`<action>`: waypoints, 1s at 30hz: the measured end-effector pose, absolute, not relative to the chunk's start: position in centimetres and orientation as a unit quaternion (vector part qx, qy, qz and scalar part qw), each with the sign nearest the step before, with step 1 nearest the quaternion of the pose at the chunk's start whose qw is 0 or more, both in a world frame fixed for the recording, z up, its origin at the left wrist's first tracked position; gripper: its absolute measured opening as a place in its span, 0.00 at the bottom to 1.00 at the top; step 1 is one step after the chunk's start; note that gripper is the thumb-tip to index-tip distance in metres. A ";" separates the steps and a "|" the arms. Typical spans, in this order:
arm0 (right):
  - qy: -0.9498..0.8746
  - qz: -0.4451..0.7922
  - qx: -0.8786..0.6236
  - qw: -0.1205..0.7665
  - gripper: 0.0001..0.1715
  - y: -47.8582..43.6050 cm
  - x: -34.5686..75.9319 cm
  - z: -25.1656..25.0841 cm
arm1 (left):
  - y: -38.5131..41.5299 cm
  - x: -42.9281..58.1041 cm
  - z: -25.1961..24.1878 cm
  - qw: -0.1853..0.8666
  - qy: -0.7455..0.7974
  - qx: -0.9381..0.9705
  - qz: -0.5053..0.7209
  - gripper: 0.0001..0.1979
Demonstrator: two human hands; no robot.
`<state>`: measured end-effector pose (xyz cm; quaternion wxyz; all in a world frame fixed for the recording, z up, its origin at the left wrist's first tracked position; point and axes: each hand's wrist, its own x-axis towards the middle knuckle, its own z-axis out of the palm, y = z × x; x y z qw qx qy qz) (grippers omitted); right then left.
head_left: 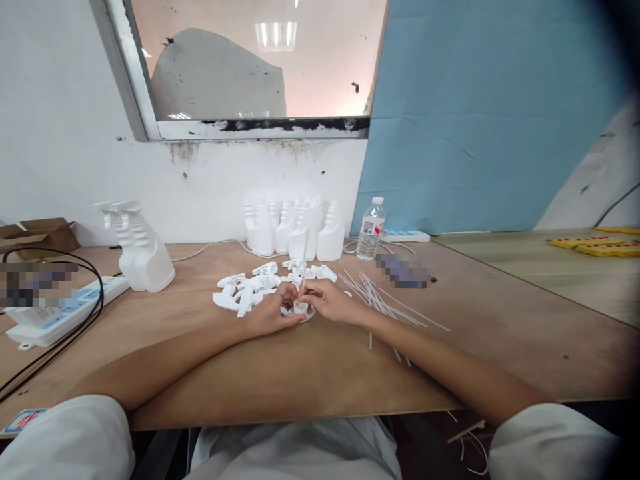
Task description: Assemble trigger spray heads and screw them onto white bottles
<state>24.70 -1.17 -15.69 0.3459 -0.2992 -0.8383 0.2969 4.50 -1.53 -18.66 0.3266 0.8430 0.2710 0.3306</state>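
White sleeves (75, 437) flanked the tabletop (280, 393) at its near edge; beyond, the left grip (275, 310) held a spray head (301, 307), the right grip (325, 300) pinching a tube (305, 257) upright above it.

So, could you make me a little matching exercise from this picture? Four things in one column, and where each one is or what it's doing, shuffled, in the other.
Column one
1. Right hand
2. Clear water bottle
3. Left hand
4. Loose tubes

Column two
A. Lying crossed over one another on the table
B. Holding a white spray head
C. Standing to the right of the white bottles by the wall
D. Pinching an upright tube

Right pairs: 1-D, 2-C, 3-B, 4-A
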 end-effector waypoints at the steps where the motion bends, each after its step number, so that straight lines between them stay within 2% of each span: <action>1: -0.844 0.277 -0.299 0.348 0.09 -1.2 24.7 -15.7 | -1.5 4.5 -18.7 0.325 0.271 0.844 0.331 0.20; 6: -0.853 0.224 -0.305 0.359 0.12 -1.8 25.3 -15.5 | -1.8 4.3 -18.3 0.300 0.290 0.848 0.326 0.19; 10: -0.863 0.084 -0.294 0.402 0.09 -2.6 26.8 -15.1 | -1.9 4.6 -16.5 0.372 0.282 0.810 0.353 0.22; 13: -0.879 -0.047 -0.235 0.411 0.25 -2.5 27.9 -14.4 | -1.6 5.4 -14.6 0.436 0.291 0.755 0.395 0.24; 16: -0.908 -0.158 -0.181 0.342 0.36 -1.9 28.5 -13.9 | -0.8 6.5 -13.1 0.477 0.277 0.731 0.401 0.27; 19: -0.908 -0.216 -0.172 0.314 0.34 -1.4 29.0 -13.7 | 0.2 7.6 -12.3 0.509 0.230 0.749 0.356 0.27; 22: -0.889 -0.238 -0.189 0.343 0.27 -1.2 30.1 -13.4 | 2.4 8.3 -11.3 0.520 0.175 0.778 0.307 0.26; 25: -0.853 -0.229 -0.236 0.405 0.23 -1.4 31.7 -12.3 | 6.3 8.7 -10.1 0.464 0.179 0.772 0.396 0.18; 27: -0.814 -0.215 -0.262 0.472 0.24 -1.6 32.6 -11.1 | 9.6 8.9 -9.4 0.359 0.268 0.747 0.491 0.10; 28: -0.784 -0.211 -0.276 0.515 0.24 -1.7 32.9 -10.3 | 11.3 9.0 -9.1 0.296 0.323 0.737 0.515 0.09; 30: -0.704 -0.197 -0.312 0.607 0.23 -1.5 33.2 -8.6 | 14.2 9.5 -8.6 0.244 0.370 0.722 0.531 0.10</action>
